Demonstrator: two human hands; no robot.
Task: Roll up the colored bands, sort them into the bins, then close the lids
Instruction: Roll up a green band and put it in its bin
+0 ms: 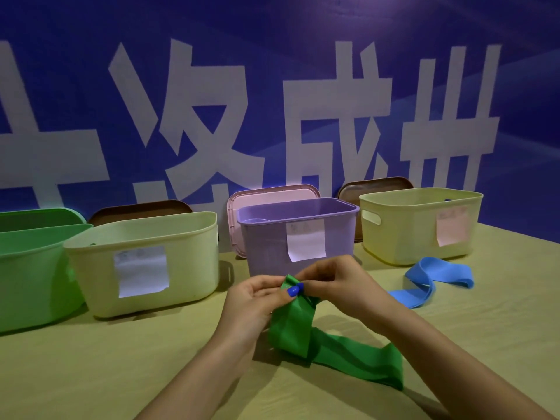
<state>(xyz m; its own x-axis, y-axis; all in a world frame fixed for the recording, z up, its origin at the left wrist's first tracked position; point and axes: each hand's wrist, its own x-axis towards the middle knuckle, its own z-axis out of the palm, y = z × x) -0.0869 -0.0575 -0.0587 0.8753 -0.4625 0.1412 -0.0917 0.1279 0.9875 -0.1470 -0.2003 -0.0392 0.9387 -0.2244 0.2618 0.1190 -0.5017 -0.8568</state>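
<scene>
A green band (pixel 306 331) hangs from both my hands above the table, its lower loop trailing on the tabletop toward the right. My left hand (pixel 257 301) and my right hand (pixel 336 280) both pinch its top end, in front of the purple bin (pixel 336 234). A blue band (pixel 430 280) lies unrolled on the table by the yellow bin (pixel 403 234) at the right. A cream bin (pixel 194 253) and a green bin (pixel 27 280) stand at the left. All bins are open.
Lids lean against the blue wall behind the bins: a pink lid (pixel 272 194), a brown lid (pixel 375 184), another brown lid (pixel 139 209) and a green lid (pixel 39 216). Paper labels hang on three bins. The wooden table (pixel 106 374) stretches in front.
</scene>
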